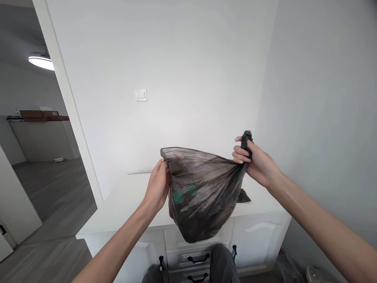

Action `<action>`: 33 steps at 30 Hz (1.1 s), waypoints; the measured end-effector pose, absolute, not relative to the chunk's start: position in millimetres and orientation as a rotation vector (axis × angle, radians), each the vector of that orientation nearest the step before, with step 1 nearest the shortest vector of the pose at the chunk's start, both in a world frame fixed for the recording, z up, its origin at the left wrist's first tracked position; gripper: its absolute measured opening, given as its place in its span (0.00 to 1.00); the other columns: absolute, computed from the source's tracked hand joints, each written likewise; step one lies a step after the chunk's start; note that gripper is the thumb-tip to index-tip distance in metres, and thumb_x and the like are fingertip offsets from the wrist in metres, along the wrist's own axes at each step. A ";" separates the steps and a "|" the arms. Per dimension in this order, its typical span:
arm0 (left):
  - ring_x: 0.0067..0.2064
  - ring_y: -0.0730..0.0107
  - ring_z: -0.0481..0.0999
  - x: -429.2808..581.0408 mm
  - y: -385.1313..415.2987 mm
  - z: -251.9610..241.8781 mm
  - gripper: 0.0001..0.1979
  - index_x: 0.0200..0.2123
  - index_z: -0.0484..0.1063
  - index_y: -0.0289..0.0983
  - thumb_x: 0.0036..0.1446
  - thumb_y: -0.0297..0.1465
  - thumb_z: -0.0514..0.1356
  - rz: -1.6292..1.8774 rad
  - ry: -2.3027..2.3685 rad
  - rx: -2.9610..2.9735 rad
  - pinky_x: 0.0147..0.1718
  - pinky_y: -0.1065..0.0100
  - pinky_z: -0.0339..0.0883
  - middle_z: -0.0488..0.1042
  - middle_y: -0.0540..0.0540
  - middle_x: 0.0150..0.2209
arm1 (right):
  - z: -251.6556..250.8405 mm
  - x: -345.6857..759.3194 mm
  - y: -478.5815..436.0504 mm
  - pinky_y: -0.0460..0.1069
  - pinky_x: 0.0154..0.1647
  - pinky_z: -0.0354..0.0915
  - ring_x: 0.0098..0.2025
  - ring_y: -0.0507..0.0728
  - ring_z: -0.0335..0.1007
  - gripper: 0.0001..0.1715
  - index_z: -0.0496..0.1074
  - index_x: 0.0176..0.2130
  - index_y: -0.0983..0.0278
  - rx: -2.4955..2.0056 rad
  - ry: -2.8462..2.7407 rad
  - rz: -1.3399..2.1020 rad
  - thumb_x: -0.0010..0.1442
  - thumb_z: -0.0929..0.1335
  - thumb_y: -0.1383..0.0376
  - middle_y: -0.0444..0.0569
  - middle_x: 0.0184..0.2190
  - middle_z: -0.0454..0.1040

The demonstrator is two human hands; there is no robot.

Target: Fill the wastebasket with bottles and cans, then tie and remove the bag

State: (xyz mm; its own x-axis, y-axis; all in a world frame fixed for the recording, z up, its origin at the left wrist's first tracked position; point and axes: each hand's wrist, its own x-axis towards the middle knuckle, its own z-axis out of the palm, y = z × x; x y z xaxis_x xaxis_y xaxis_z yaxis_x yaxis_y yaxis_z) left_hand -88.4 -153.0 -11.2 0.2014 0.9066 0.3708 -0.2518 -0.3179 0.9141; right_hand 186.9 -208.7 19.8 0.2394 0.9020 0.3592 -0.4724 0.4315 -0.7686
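Note:
A thin, see-through black plastic bag [206, 200] hangs stretched between my two hands above the white cabinet. My left hand [159, 182] is closed on the bag's upper left edge, thumb and fingers pinching the film. On the right, my right hand [257, 161] has its fingers wrapped round a gathered, twisted part of the bag, whose dark tip sticks up above the fist. Through the film show two green patches [178, 197] and some reddish shapes; what they belong to I cannot make out. Behind the bag, a piece of black plastic [244, 196] lies on the cabinet top.
The white cabinet [108, 214] stands against the wall, with black handles [198, 258] on its drawers and doors. A light switch [141, 95] is on the wall. Through the doorway at left are boxes [31, 113] on a counter. My knees show just before the drawers.

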 end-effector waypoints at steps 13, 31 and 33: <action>0.23 0.80 0.61 -110.0 -112.0 -43.1 0.12 0.24 0.55 0.40 0.55 0.23 0.56 1.351 0.425 0.840 0.27 0.74 0.67 0.57 0.56 0.24 | -46.1 175.8 -191.6 0.43 0.18 0.59 0.20 0.47 0.43 0.18 0.72 0.40 0.59 -0.699 -1.001 0.844 0.63 0.75 0.49 0.34 0.23 0.46; 0.24 0.73 0.51 -128.9 -93.9 -41.2 0.14 0.23 0.52 0.42 0.60 0.30 0.53 1.404 0.691 1.353 0.22 0.68 0.47 0.54 0.54 0.23 | -58.1 117.1 -158.6 0.55 0.44 0.62 0.43 0.64 0.75 0.19 0.75 0.51 0.52 -1.277 -1.938 0.084 0.70 0.58 0.64 0.47 0.46 0.81; 0.25 0.73 0.52 -133.1 -80.7 -38.1 0.14 0.24 0.52 0.42 0.59 0.31 0.54 1.433 0.709 1.330 0.22 0.68 0.48 0.54 0.53 0.23 | -59.1 114.9 -142.8 0.55 0.43 0.62 0.40 0.63 0.74 0.19 0.75 0.49 0.52 -1.267 -1.846 0.156 0.72 0.57 0.61 0.47 0.40 0.80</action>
